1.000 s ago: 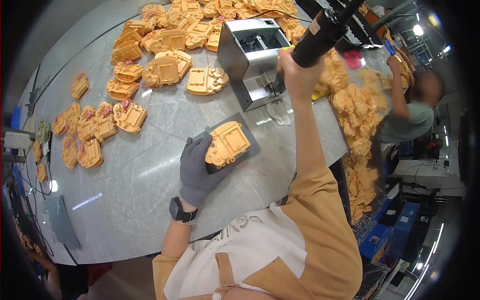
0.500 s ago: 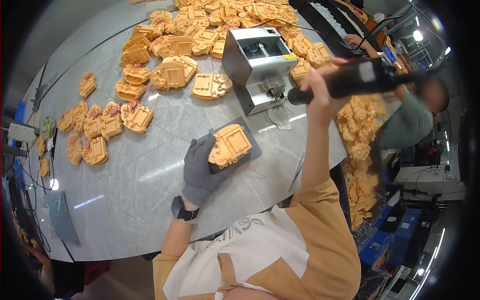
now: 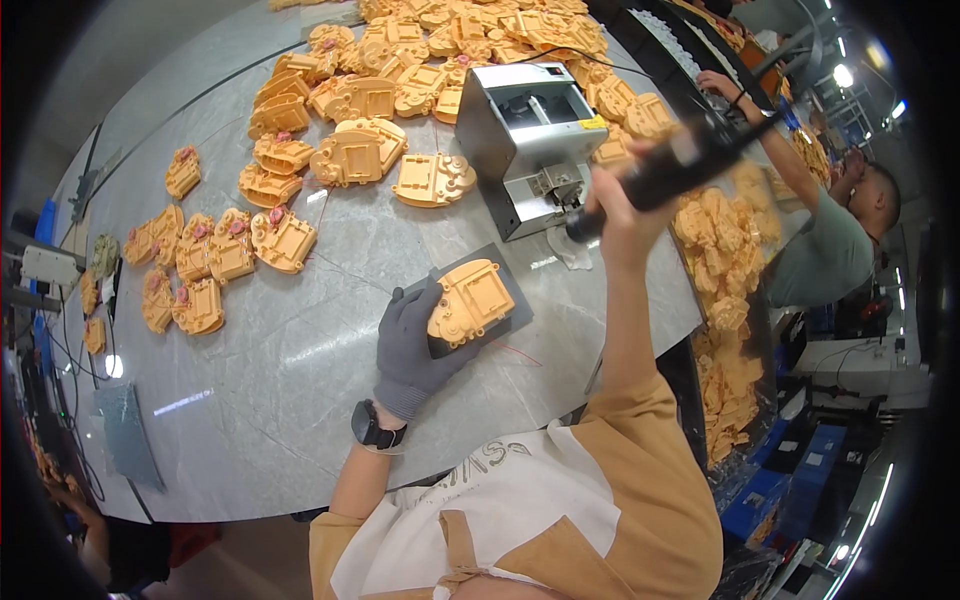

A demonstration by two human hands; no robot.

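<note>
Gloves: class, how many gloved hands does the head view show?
1: the grey-gloved left hand rests on the orange part. The right hand, gripping a black tool, is bare.

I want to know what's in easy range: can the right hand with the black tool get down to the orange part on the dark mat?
Probably yes. The right hand holds the black tool raised above the table; nothing lies between it and the orange part, which the gloved left hand steadies at one edge.
</note>
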